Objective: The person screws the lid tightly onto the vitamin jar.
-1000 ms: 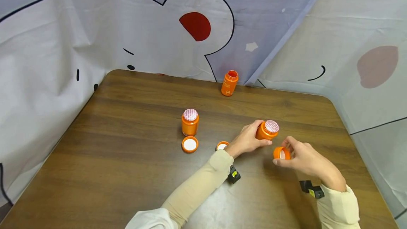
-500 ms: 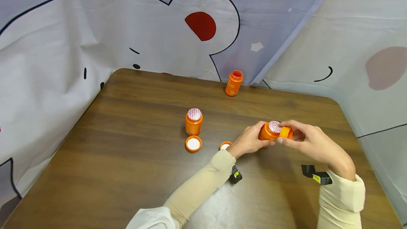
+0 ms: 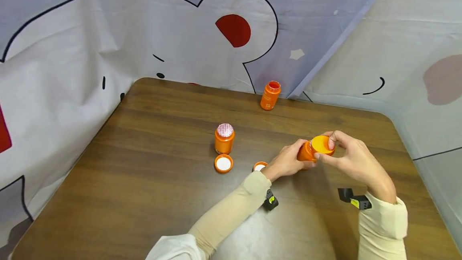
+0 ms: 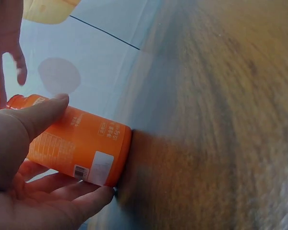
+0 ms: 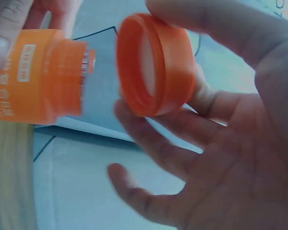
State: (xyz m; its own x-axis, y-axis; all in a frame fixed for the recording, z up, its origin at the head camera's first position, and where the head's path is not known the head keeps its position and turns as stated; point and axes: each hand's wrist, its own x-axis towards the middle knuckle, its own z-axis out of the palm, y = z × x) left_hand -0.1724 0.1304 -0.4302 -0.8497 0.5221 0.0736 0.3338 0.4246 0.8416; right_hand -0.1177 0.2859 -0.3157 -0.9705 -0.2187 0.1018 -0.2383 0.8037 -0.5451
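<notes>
My left hand [image 3: 286, 163] grips an orange bottle [image 3: 304, 154], fingers and thumb round its body. In the left wrist view the bottle [image 4: 89, 143] shows a white label and barcode near its base. My right hand [image 3: 357, 159] pinches an orange cap [image 3: 320, 144] by its rim, close to the bottle's mouth. From the right wrist, the cap [image 5: 177, 67] has its hollow side facing the bottle's neck [image 5: 69, 76], with a gap between them. A printed seal edge shows at the mouth in the head view, mostly hidden by the cap.
Another sealed orange bottle [image 3: 224, 141] stands left on the wooden table [image 3: 162, 196], a cap [image 3: 223, 163] lying white side up before it. A second cap [image 3: 260, 166] is partly hidden by my left wrist. An unsealed orange bottle [image 3: 270, 96] stands by the back curtain [image 3: 173, 39].
My right hand has brought the cap leftward and up to the bottle's mouth and turned it so its outer top faces the head camera. My left hand keeps its grip on the bottle.
</notes>
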